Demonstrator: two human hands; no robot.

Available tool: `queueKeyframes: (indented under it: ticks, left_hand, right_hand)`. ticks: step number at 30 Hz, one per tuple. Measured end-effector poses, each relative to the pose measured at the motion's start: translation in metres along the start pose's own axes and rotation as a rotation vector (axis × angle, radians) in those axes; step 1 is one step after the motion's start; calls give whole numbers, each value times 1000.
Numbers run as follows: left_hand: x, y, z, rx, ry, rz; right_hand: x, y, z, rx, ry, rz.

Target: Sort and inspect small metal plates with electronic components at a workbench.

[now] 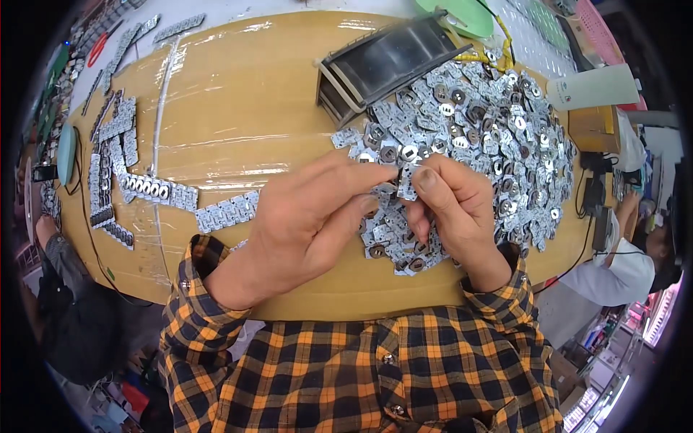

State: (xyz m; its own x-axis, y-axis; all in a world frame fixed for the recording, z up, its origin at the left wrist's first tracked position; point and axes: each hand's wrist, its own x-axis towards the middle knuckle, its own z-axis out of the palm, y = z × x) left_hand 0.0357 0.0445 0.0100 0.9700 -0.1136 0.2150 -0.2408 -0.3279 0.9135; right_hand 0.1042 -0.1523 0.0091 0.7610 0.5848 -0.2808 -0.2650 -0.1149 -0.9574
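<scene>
Small metal piece (406, 186) is just right of frame centre, pinched between thumb and fingers of your right hand (460, 206). Your left hand (303, 213) is curled, index fingertip right by the piece; can't tell if it's gripping anything. Pile of metal parts (498, 159) runs behind your hands to centre right. Black bin (393, 58) upper middle, metal strips (227, 211) left, all on the brown tabletop (231, 108).

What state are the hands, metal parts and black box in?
Right hand: pinching a small metal piece.
Left hand: bent near that piece; whether gripping, unclear.
Pile of metal parts: loose, jumbled.
Metal rows: lined up on the table.
Black box: resting at the pile's far edge.
</scene>
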Motion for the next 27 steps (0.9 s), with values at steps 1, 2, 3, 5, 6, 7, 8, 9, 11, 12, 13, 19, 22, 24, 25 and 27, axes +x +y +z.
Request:
queueKeyframes:
  ticks: [1,2,3,5,6,7,8,9,11,12,13,19,22,24,25,27]
  left_hand:
    - [-1,0,5,66,61,64]
    - [-3,0,8,133,123,130]
    - [-4,0,10,128,124,127]
    - [-7,-2,14,208,181,211]
    - [-8,-2,15,203,184,208]
    - [-8,-2,17,231,222,227]
    - [-8,-3,18,260,259,245]
    - [-8,-4,20,256,262,244]
    - [-7,-6,21,275,281,278]
    - [-8,-6,20,274,285,276]
    - [-9,-5,19,287,267,262]
    - [-7,-10,20,278,314,290]
    - [-9,-8,19,282,277,304]
    - [-9,-8,18,280,247,313]
    - [-9,-7,17,268,190,299]
    - [-11,-8,20,257,132,284]
  right_hand:
    - [-2,0,-1,-20,4,-4]
    - [-3,0,-1,-39,7,-10]
    - [-4,0,-1,-43,8,-5]
    - [-5,1,-2,-75,-29,-19]
    - [-5,1,-1,-79,-30,-14]
    - [-5,1,1,-122,-33,-46]
    - [-5,1,2,-165,-36,-78]
    - [-5,2,2,-149,-20,-65]
    - [-4,1,2,-145,-25,-60]
    - [-4,1,2,-139,-27,-57]
    - [-4,1,3,-141,-30,-56]
    - [-4,1,3,-99,21,-34]
    - [-4,0,4,-106,4,-31]
    - [-4,0,3,-182,52,-90]
    - [-4,0,4,-181,52,-90]
    - [-2,0,6,-159,172,-110]
